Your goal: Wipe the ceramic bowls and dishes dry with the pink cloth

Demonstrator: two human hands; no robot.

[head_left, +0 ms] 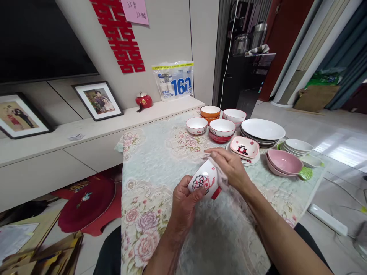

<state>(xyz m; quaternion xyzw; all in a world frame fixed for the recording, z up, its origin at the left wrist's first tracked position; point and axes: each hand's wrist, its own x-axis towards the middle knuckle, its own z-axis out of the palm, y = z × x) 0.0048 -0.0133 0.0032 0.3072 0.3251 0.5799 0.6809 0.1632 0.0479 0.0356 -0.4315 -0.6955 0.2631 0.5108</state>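
My left hand (186,194) grips a white bowl (207,176) with a red and black printed pattern, tilted on its side above the table. Against the bowl's right side, my right hand (229,166) presses a pale pinkish cloth (222,179), fingers closed round it. Just beyond my hands stand a small white bowl (196,125), stacked white-and-red bowls (222,128) and orange bowls (210,112). A rectangular dish with a cartoon print (244,147) lies on plates near my right hand.
Farther right are a stack of large plates (263,129), pink leaf-handled bowls (284,162) and small white dishes (299,146). A floral cloth (151,152) covers the table. Behind it, a ledge (129,119) carries a red pot (143,101), a plastic bag of cups (174,81) and framed photos (98,100).
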